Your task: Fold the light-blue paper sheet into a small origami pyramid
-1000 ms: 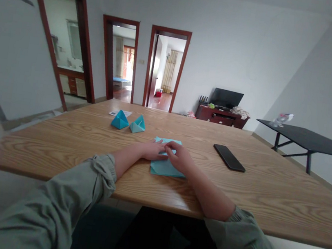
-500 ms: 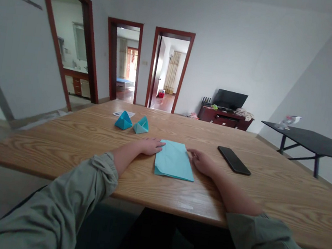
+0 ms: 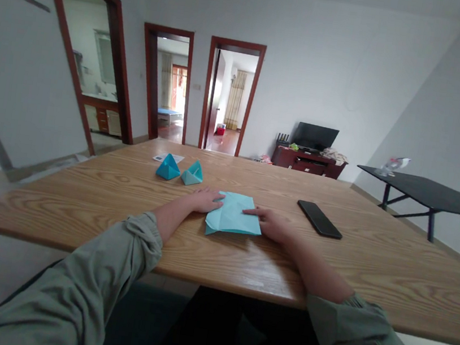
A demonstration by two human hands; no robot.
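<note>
A folded sheet of light blue paper (image 3: 234, 219) lies in front of me on the wooden table, its near edge raised a little off the surface. My left hand (image 3: 205, 200) rests flat, fingers out, over the paper's far left edge. At the right edge is my right hand (image 3: 269, 224), its index finger stretched across the top of the paper and the other fingers closed by the edge. Whether the thumb is underneath is hidden. Beyond my left hand stand two folded paper shapes, a darker blue one (image 3: 168, 167) and a pale blue one (image 3: 193, 173).
A black phone (image 3: 319, 219) lies on the wooden table (image 3: 120, 225), right of my right hand. A printed card (image 3: 176, 158) lies behind the folded shapes. Farther off are a television (image 3: 315, 137) on a dark red cabinet (image 3: 306, 162) and a black table (image 3: 436, 193).
My right index finger has moved left onto the paper. The paper's near edge has risen and shifted away from me, while my left hand stays on the left edge. The view has turned slightly.
</note>
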